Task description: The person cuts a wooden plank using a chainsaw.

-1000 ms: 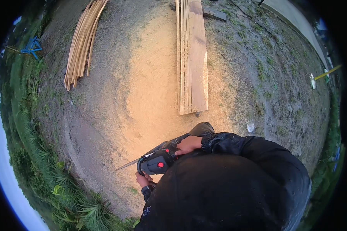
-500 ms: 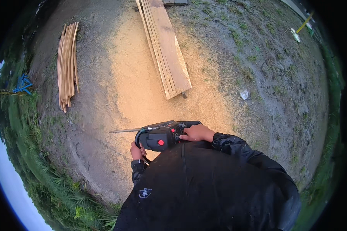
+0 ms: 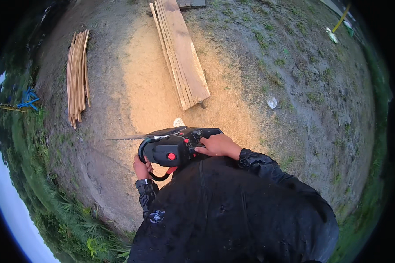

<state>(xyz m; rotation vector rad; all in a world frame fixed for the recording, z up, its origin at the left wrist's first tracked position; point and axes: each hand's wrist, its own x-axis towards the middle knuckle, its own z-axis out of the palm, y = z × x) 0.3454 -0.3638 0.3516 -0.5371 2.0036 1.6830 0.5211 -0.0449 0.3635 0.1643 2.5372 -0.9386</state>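
In front of my black jacket I hold a black chainsaw (image 3: pixel 160 152) with red caps, its body close to my waist. Its guide bar (image 3: pixel 126 138) points left, roughly level above the ground. Around the curved front handle my left hand (image 3: pixel 141 168) is closed. My right hand (image 3: pixel 219 145) grips the rear of the saw, thumb toward me; the handle under its palm is mostly hidden. Beyond the saw lies a long wooden plank (image 3: pixel 188 61) with narrow cut strips (image 3: pixel 169 52) along its left side. The saw touches none of this wood.
Pale sawdust (image 3: pixel 147 83) covers the ground around the plank. A bundle of thin wooden strips (image 3: pixel 77 79) lies at the left. A white rounded tip (image 3: pixel 178 122), perhaps a shoe, shows beyond the saw. Farther out are blue pieces (image 3: pixel 28 98), a yellow pole (image 3: pixel 341 18) and a shiny scrap (image 3: pixel 272 103).
The chainsaw and both hands have shifted left and slightly up in the picture. The white tip now shows beyond the saw. The plank appears slightly farther left and up.
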